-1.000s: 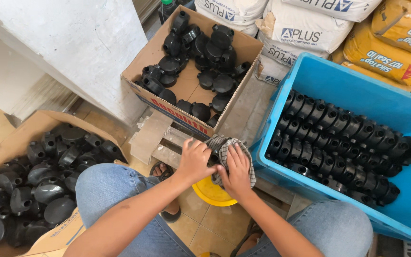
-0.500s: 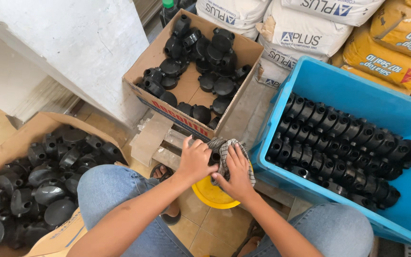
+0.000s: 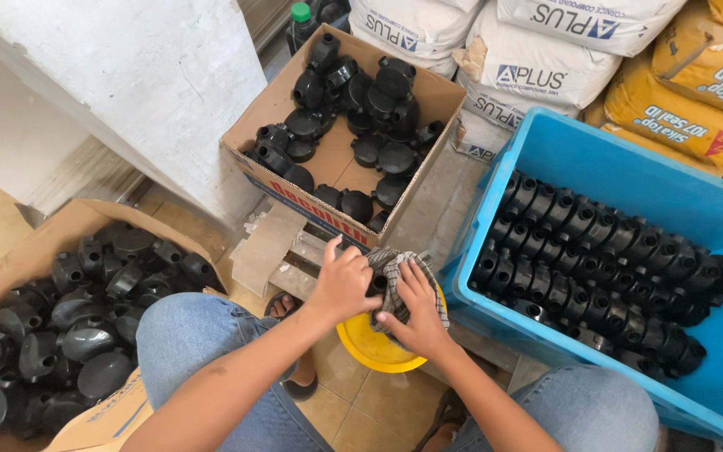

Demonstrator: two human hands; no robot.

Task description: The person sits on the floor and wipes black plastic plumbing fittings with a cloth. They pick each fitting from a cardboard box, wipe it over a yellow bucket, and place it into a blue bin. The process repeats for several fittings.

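From the head camera, the person sits with both hands over a yellow bowl (image 3: pixel 371 351) between the knees. The left hand (image 3: pixel 340 285) is closed around a black plastic fitting (image 3: pixel 376 283), mostly hidden, while the right hand (image 3: pixel 412 311) presses a checked cloth (image 3: pixel 395 280) against it, fingers curled over the fabric.

Judging by the containers, much is done and much remains. The blue crate (image 3: pixel 629 176) at right holds neat rows of black fittings across its near half. The cardboard box (image 3: pixel 286 109) at far centre is partly emptied, loose fittings scattered inside. Another cardboard carton (image 3: pixel 48 238) at near left is heaped full.
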